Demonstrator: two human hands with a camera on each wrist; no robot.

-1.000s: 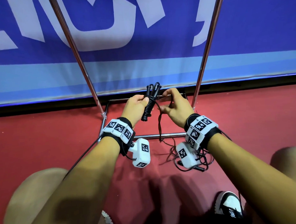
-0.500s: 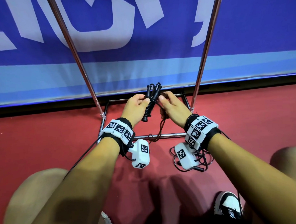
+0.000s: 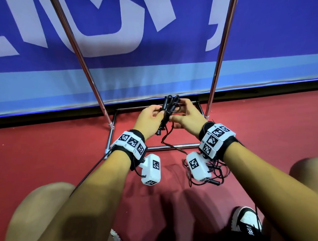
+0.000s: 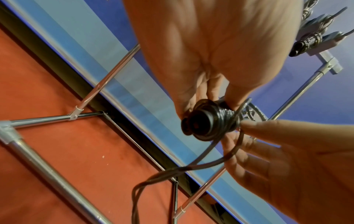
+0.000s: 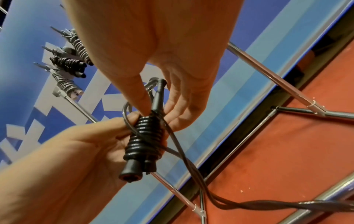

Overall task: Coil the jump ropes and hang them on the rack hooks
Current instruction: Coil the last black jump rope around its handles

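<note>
While the rope is only partly wound, findings are entered view by view.

Head view, handles: the left hand [image 3: 151, 118] grips the paired black handles [image 3: 168, 116] between both hands, over the rack base [image 3: 173, 147]; long axis runs away from the person, far ends raised, near ends toward the wrists.
Head view, working hand: the right hand [image 3: 186, 115] is touching the handles from the right, fingers curled on the cord [image 3: 166, 138].
Head view, slack: the cord drops from the hands toward the right wrist; another tangle of rope [image 3: 216, 177] lies on the red floor [image 3: 47, 151] under that wrist.

Left wrist view, grip: the handles [image 4: 206, 122] are seen end-on, thumb and fingers closed round them, coils already laid on.
Left wrist view, feed: a doubled cord [image 4: 210, 165] leaves below the coils, past the right fingertips [image 4: 254, 125].

Right wrist view, pinch: right thumb and fingers nip the cord at the upper end of the coils [image 5: 147, 136].
Right wrist view, hooks: finished bundles [image 5: 67, 63] hang on the rack hooks, up and well apart from the hands.

Judgement: the next turn goes round the handles' long axis; the right hand is nearer the slack and should carry it, the left only steadying.
</note>
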